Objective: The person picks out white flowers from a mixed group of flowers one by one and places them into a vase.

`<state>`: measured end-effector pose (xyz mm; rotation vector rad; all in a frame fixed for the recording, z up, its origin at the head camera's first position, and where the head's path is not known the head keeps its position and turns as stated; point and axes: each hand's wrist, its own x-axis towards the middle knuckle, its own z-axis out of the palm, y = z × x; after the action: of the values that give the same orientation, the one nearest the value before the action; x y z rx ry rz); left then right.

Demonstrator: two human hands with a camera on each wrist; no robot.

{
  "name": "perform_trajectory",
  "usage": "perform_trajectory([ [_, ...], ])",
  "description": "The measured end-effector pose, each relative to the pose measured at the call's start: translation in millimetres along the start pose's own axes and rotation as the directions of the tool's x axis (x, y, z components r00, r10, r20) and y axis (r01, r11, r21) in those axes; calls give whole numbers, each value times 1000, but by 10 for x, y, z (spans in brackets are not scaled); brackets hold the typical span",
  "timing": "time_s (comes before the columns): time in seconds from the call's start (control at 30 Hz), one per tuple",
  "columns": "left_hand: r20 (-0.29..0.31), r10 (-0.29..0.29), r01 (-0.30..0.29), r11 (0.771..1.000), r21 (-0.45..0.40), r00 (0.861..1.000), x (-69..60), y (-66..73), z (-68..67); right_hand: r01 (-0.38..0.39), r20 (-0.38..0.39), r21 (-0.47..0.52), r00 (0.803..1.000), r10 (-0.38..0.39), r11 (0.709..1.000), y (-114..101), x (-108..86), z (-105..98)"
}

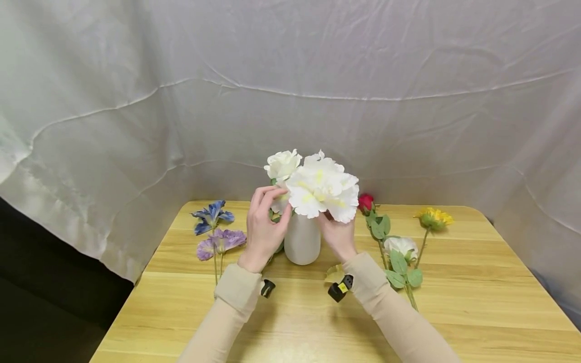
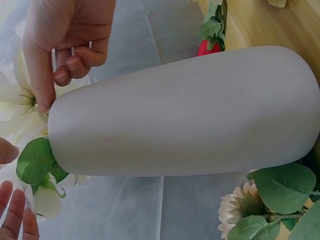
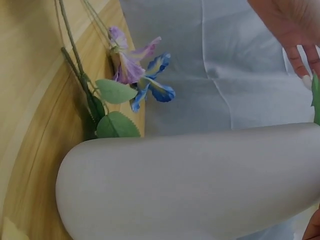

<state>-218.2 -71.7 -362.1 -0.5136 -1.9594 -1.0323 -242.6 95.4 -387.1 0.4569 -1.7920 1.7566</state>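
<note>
A plain white vase point(image 1: 302, 239) stands upright on the table, also filling the middle of the left wrist view. From its mouth rise a white rose point(image 1: 282, 165) and a large frilly white flower point(image 1: 322, 186) with yellow markings. My left hand point(image 1: 267, 224) is at the left of these blooms, thumb and fingers spread apart near the petals. My right hand point(image 1: 338, 236) is under the large white flower, partly hidden by it. In the left wrist view the right hand point(image 2: 72, 37) pinches at the flower's base by the vase rim, its other fingers curled.
Left on the table lie a blue flower point(image 1: 212, 217) and a purple flower point(image 1: 222, 241). To the right are a red rose point(image 1: 365, 201), a white rose with leaves point(image 1: 401, 247) and a yellow flower point(image 1: 434, 219). A grey curtain point(image 1: 290, 121) hangs behind the table.
</note>
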Motion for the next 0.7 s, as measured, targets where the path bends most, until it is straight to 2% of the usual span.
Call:
perform_trajectory([
  [0.17,15,-14,15,1000,-12,1000,-31,2,-20,-36,20,-58,999,37,998,-5,3,-25],
  [0.33,32,-14,16,999,-35,999,-90,-15,-48,-139,51,-58,989,142,989,-42,-1,-50],
  [0.47,41,14,-11,998,-54,999,-139,-15,-71,-164,72,-50,983,168,985,-56,-31,-80],
  [0.6,57,60,-57,996,-69,997,-191,-2,-92,-174,129,-34,976,177,984,-73,-68,-129],
  [0.7,85,109,-103,992,-70,990,-248,-4,-92,-197,168,-72,964,207,978,-83,-107,-191],
])
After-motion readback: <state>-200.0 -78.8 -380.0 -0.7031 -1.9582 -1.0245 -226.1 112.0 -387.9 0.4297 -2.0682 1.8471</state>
